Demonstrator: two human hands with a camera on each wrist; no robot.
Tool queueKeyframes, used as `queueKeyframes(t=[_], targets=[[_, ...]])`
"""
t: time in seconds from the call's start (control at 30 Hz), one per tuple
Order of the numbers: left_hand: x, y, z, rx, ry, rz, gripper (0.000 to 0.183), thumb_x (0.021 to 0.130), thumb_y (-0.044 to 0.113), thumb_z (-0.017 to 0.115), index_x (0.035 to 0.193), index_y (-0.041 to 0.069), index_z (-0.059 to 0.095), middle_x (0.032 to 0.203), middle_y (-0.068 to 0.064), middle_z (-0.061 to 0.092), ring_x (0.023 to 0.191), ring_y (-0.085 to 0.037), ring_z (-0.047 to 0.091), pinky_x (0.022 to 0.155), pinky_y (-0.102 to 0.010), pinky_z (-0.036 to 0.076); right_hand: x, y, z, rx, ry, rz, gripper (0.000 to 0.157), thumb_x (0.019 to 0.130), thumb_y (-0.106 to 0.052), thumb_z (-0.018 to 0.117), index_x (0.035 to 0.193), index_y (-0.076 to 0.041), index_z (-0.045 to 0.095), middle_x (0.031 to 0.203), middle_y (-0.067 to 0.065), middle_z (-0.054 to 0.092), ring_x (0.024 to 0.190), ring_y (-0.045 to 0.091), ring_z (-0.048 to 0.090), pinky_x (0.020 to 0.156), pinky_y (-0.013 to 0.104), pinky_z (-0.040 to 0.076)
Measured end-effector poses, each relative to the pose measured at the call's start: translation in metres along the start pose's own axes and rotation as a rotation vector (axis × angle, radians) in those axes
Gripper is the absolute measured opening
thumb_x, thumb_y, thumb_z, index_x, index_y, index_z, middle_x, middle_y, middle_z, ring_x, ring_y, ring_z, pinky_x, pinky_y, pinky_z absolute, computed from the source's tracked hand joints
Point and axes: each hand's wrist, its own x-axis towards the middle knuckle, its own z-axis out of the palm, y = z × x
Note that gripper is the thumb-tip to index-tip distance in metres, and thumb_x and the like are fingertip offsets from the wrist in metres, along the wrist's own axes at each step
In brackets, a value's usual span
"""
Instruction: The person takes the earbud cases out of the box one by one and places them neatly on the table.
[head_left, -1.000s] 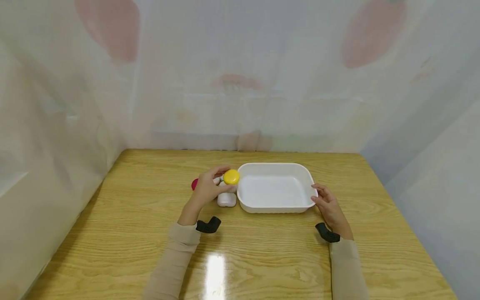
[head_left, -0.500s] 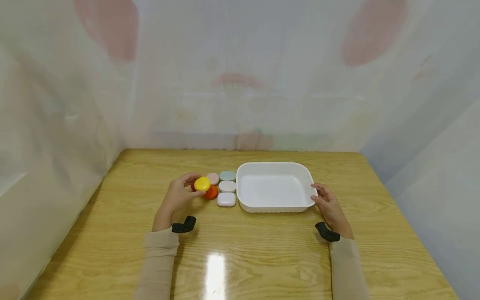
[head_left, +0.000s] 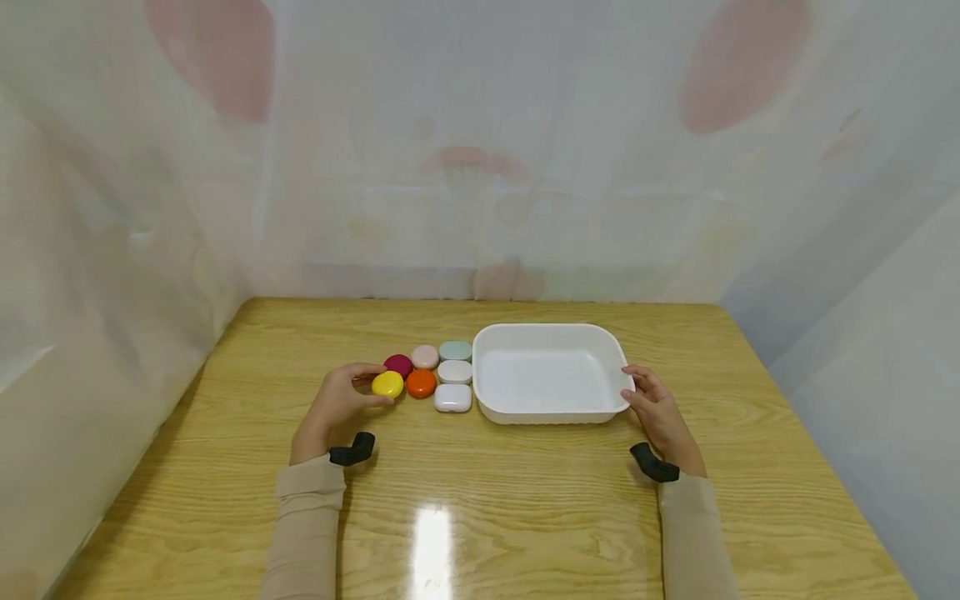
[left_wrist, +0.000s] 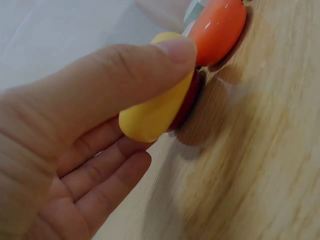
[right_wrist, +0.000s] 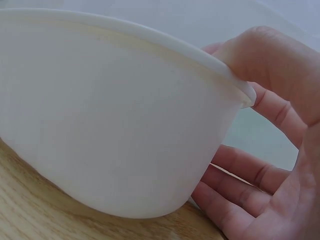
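My left hand [head_left: 341, 402] pinches a glossy yellow round case [head_left: 387, 385] between thumb and fingers, at the left end of a cluster of small cases. Seen from the left wrist, the yellow case [left_wrist: 155, 107] is tilted close to the tabletop; whether it touches is unclear. Beside it lie a dark red case [head_left: 398, 365] and an orange one [head_left: 421, 383]. My right hand [head_left: 658, 417] holds the right rim of an empty white rectangular basin [head_left: 555, 419], its thumb over the rim and fingers along the outer wall in the right wrist view.
Between the orange case and the basin stand a pale pink case [head_left: 425, 357], a mint-green one [head_left: 455, 351], an off-white one [head_left: 455, 372] and a glossy white one [head_left: 453, 397]. All rest on a wooden table [head_left: 525, 517], with a pale patterned curtain [head_left: 480, 225] behind.
The left hand has carried the yellow case leftward from the basin's left edge and lowered it beside the red and orange cases. The right hand and basin have hardly moved.
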Motion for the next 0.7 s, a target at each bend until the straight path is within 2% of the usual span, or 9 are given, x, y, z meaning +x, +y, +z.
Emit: queueKeyframes(t=[0.23,0.5,0.7], targets=[[0.0,-0.005,0.002,0.042,-0.005,-0.005,0.052,0.076,0.017,0.082,0.122,0.001,0.064,0.126,-0.022,0.063,0.107,-0.033,0.064,0.097,-0.045,0.055,0.0,0.002,0.0,0.014,-0.014,-0.015,0.028,0.097,-0.004,0.053,0.121,-0.018,0.054,0.122,-0.009,0.054,0.107,-0.003,0.056,0.086,0.009,0.052],[0.002,-0.006,0.008,0.128,0.064,0.053,0.053,0.076,0.015,0.081,0.123,-0.003,0.062,0.125,-0.025,0.062,0.112,-0.037,0.061,0.098,-0.049,0.053,0.001,0.003,-0.001,0.024,-0.019,-0.021,0.03,0.097,-0.002,0.051,0.122,-0.018,0.054,0.123,-0.008,0.054,0.107,-0.002,0.056,0.086,0.01,0.052],[0.004,-0.004,0.011,0.12,0.107,0.069,0.051,0.076,0.01,0.081,0.121,-0.005,0.062,0.122,-0.024,0.06,0.112,-0.038,0.059,0.099,-0.05,0.052,0.002,0.003,0.0,0.027,-0.021,-0.036,0.03,0.097,-0.002,0.051,0.123,-0.017,0.054,0.123,-0.007,0.054,0.108,-0.001,0.056,0.086,0.011,0.052]])
